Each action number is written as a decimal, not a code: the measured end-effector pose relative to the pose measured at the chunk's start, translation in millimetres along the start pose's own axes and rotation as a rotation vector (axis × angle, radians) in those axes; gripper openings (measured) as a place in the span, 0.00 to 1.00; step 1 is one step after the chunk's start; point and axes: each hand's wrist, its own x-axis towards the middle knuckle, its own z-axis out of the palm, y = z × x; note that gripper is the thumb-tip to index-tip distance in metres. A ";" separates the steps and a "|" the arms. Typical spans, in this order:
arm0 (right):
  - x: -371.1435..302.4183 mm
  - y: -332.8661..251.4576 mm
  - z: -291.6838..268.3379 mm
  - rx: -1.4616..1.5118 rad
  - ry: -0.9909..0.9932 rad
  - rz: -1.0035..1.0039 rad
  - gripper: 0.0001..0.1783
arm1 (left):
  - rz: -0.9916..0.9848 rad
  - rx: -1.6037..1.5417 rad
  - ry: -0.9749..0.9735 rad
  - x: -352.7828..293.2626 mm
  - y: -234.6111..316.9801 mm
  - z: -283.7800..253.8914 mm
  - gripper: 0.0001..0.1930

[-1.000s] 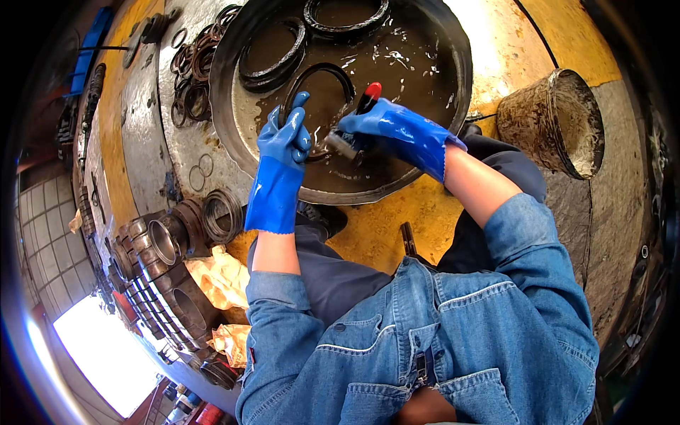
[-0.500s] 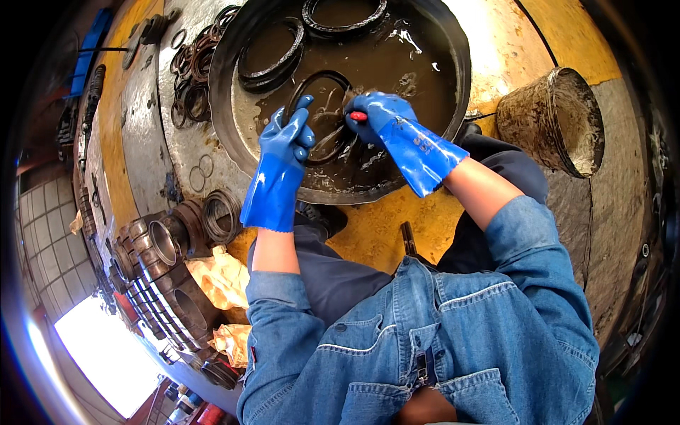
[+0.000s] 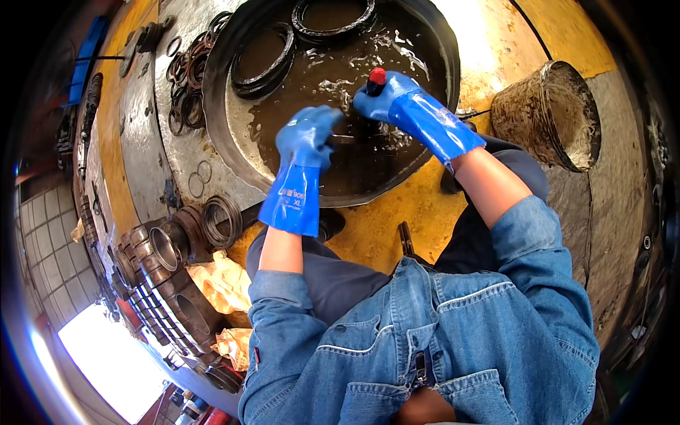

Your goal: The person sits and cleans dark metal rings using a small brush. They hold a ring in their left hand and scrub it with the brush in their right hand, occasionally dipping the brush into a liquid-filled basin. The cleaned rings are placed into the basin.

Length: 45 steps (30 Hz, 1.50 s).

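1. Head view: the fingers of the right hand, in a blue rubber glove, are clenched around a red-tipped black handle, red end upward; its working end is hidden.
2. The left hand, gloved alike, is blurred. Its fingers look curled, but I cannot tell whether they grasp anything. A thin pale streak shows just beside them, perhaps a ring's edge.
3. Half a second ago a black ring stood plainly between the hands, with the right hand close against it. Now the hands are farther apart and that ring cannot be made out, whether turned edge-on, hidden or lowered. For the work in hand, this suggests the tool is off the ring for the moment.
4. Both hands are above a wide round basin of murky brown liquid. Toward its far side sit a left-hand stack of thick black rings and another wet black ring.
5. Outside, a ring pile lies to the left, and a grimy bucket leans on the right.
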 end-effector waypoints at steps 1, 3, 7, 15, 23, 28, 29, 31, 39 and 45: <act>-3.5 5.0 2.6 0.055 -0.041 -0.013 0.22 | -0.106 0.077 0.058 1.9 7.3 -2.3 0.34; -12.9 -4.1 8.7 0.141 -0.152 -0.024 0.25 | -0.439 0.026 0.111 -14.1 -16.8 -2.3 0.30; -11.7 -2.7 34.5 0.197 -0.218 -0.050 0.21 | -1.185 -1.050 0.207 -23.8 -24.1 -15.1 0.30; -11.5 -0.5 65.3 -0.084 -0.257 -0.089 0.17 | -1.101 -1.111 -0.079 -17.9 -16.3 -14.8 0.13; -7.0 -15.3 32.2 0.562 -0.067 -0.384 0.18 | -1.011 -1.251 0.075 -25.1 -1.5 -17.1 0.19; -19.6 -23.1 43.6 0.540 -0.029 -0.436 0.16 | -0.995 -1.397 0.061 -25.0 -1.8 -19.5 0.20; -2.9 -14.4 35.7 0.456 -0.112 -0.393 0.17 | -1.027 -1.386 0.073 -23.1 -2.0 -19.2 0.20; 20.6 -21.1 29.3 0.870 -0.114 -0.140 0.18 | -1.051 -1.435 0.087 -22.3 -0.5 -24.5 0.22; 23.6 28.5 46.8 0.491 0.210 0.162 0.23 | -1.067 -1.477 0.156 -26.3 -12.2 -18.7 0.22; 34.9 15.6 62.2 0.756 0.149 -0.004 0.22 | -1.169 -1.551 0.165 -46.8 -37.4 5.6 0.20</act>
